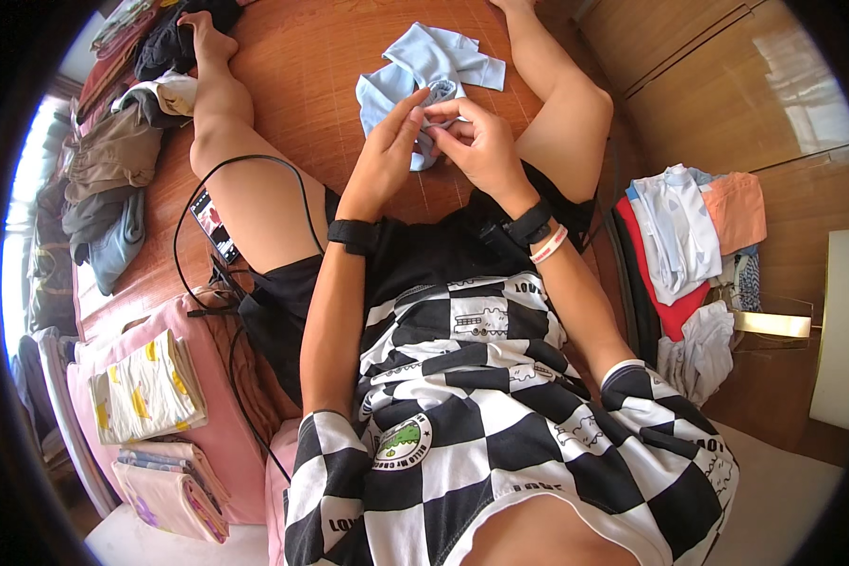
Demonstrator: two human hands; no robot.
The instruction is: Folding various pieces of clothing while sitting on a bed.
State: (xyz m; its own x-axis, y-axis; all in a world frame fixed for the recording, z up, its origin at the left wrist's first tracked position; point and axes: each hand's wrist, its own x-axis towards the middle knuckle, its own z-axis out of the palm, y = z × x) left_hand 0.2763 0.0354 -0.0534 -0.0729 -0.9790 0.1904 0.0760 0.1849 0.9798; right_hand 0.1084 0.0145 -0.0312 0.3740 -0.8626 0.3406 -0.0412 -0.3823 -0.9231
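A light blue garment [401,85] lies crumpled on the reddish-brown wooden surface between my legs. One sleeve-like part spreads to the far right, and a gathered, bunched section sits close to my fingers. My left hand [389,146] is at its near left side, fingers held together and thumb closed against the cloth. From the right, my right hand [481,146] pinches the bunched part between bent fingers and thumb. The fingertips of both hands nearly meet, and they hide some of the fabric.
Folded clothes [679,236] are stacked at the right, beside wooden cabinet doors [726,85]. More clothing [113,156] lies along the far left. A phone [214,226] and a black cable [177,250] are by my left leg. Folded patterned cloths [149,389] rest on a pink case [245,453].
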